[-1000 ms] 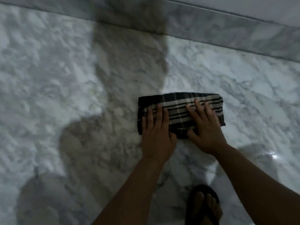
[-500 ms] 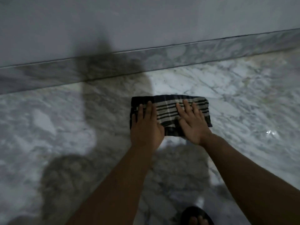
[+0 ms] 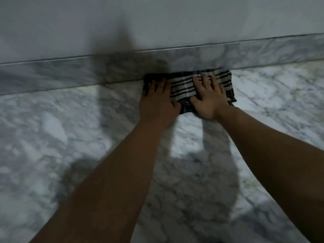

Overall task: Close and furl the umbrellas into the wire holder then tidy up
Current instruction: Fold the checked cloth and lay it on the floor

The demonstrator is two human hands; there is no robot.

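head view, both hands [image 3: 158, 102] [image 3: 208, 100] flat on striped cloth [image 3: 182, 88], against skirting [image 3: 70, 72]

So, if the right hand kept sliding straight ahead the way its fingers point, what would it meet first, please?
Most likely the marble skirting at the foot of the wall. The right hand lies flat on the striped cloth, whose far edge already looks to be against it, though depth is uncertain.
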